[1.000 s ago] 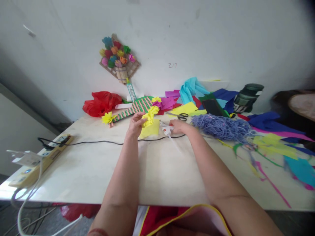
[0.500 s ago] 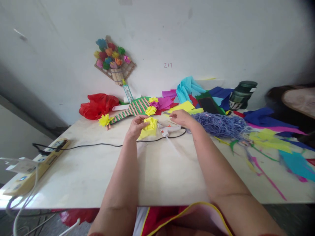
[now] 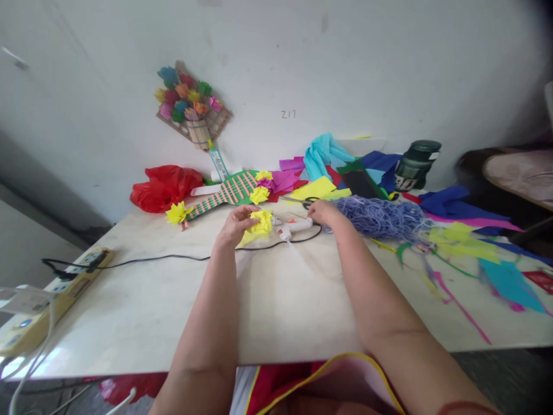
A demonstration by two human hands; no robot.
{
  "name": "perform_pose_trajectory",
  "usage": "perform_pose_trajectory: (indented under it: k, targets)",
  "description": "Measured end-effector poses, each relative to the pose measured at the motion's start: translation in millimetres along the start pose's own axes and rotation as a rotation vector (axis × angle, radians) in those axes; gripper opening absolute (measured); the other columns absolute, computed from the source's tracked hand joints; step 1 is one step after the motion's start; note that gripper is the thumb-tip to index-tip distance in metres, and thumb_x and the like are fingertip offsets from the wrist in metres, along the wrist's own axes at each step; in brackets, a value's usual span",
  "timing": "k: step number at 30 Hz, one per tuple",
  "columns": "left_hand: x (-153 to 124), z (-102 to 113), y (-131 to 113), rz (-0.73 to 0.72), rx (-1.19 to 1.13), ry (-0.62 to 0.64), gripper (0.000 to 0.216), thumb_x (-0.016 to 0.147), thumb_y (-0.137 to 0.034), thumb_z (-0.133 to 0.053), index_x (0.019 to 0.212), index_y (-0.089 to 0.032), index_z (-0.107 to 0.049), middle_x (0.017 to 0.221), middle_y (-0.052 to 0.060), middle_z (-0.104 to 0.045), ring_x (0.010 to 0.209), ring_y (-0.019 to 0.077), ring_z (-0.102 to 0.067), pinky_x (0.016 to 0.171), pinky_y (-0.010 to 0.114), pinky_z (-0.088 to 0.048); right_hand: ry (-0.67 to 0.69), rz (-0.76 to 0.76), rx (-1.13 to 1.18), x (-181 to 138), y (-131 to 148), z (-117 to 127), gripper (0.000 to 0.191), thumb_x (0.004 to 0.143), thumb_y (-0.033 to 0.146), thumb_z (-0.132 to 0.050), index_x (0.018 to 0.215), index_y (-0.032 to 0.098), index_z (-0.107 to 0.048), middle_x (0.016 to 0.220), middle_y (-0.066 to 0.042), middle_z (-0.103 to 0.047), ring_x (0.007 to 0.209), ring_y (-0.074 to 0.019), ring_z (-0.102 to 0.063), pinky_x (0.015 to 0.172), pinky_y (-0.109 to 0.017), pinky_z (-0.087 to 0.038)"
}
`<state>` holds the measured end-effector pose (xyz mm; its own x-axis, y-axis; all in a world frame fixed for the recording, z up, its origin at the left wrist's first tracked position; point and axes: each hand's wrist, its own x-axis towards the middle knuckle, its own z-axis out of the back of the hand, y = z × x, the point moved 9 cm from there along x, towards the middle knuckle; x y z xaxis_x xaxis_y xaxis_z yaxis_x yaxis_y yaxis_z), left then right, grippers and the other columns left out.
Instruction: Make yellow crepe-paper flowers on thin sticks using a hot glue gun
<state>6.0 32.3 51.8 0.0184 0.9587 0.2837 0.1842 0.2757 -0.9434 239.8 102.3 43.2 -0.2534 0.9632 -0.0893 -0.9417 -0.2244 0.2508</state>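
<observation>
My left hand (image 3: 237, 226) is closed with its fingertips pinching a yellow crepe-paper flower (image 3: 261, 223). A flat yellow paper piece (image 3: 247, 237) shows beneath it. My right hand (image 3: 324, 212) has its fingers curled down on the rear end of a white glue gun (image 3: 298, 226), which lies on the table with its nozzle toward the flower. Just behind the right hand lie scissors (image 3: 309, 202) with black handles. Beyond the left hand is a green guitar-shaped craft (image 3: 237, 189) with pinkish strips and several paper flowers on it.
A black cord (image 3: 173, 256) crosses the table to a power strip (image 3: 64, 297) at left. Right of my hand lies a heap of purple strings (image 3: 380, 218). Colored paper (image 3: 324, 155), a dark jar (image 3: 418, 164) and a red plastic bag (image 3: 162, 187) stand along the wall.
My right hand has let go of the scissors and moved down to the glue gun. The left hand keeps the yellow flower. The view has shifted slightly to the right.
</observation>
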Motion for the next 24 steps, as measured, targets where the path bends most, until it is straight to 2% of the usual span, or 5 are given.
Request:
perform_pose_trajectory:
  k: [5,14,18,20,24]
  targets:
    - [0,-1,1,0.008,-0.022,0.009,0.03,0.052,-0.018,-0.08,0.079,-0.018,-0.068,0.077,-0.001,-0.065,0.063,0.0075,-0.057,0.055,0.018,-0.044,0.044,0.018,-0.02,4,-7,-9,0.028,0.073,0.01,-0.056,0.092,0.018,-0.074,0.099,-0.01,-0.072,0.087,-0.0197,-0.067,0.074,-0.024,-0.047]
    - [-1,2,-1,0.008,-0.098,-0.027,0.031,0.05,-0.017,-0.08,0.078,-0.018,-0.066,0.082,0.0,-0.067,0.065,0.0092,-0.059,0.058,0.02,-0.046,0.006,0.042,-0.049,7,-9,-11,0.026,0.073,0.014,-0.056,0.091,0.017,-0.074,0.095,-0.012,-0.072,0.086,-0.0215,-0.066,0.073,-0.026,-0.046]
    - [-1,5,0,0.005,-0.138,-0.033,0.032,0.05,-0.017,-0.08,0.078,-0.018,-0.065,0.078,-0.001,-0.066,0.062,0.0092,-0.059,0.058,0.021,-0.047,-0.17,0.095,0.072,6,-5,16,0.026,0.079,0.023,-0.052,0.092,0.016,-0.073,0.093,-0.009,-0.072,0.084,-0.0193,-0.064,0.068,-0.024,-0.043]
    - [0,6,1,0.014,-0.148,-0.039,0.033,0.05,-0.017,-0.08,0.079,-0.018,-0.065,0.076,-0.002,-0.066,0.06,0.0089,-0.059,0.057,0.021,-0.047,-0.253,0.204,0.211,0,6,34,0.028,0.082,0.029,-0.051,0.092,0.015,-0.072,0.086,-0.007,-0.071,0.076,-0.0162,-0.062,0.063,-0.023,-0.042]
    - [-2,8,2,0.042,-0.169,-0.077,0.035,0.048,-0.018,-0.081,0.079,-0.018,-0.065,0.071,-0.003,-0.066,0.057,0.0091,-0.06,0.054,0.021,-0.047,-0.285,0.411,0.388,-21,34,60,0.033,0.082,0.04,-0.051,0.077,0.015,-0.072,0.061,-0.001,-0.063,0.058,-0.0121,-0.054,0.056,-0.022,-0.038]
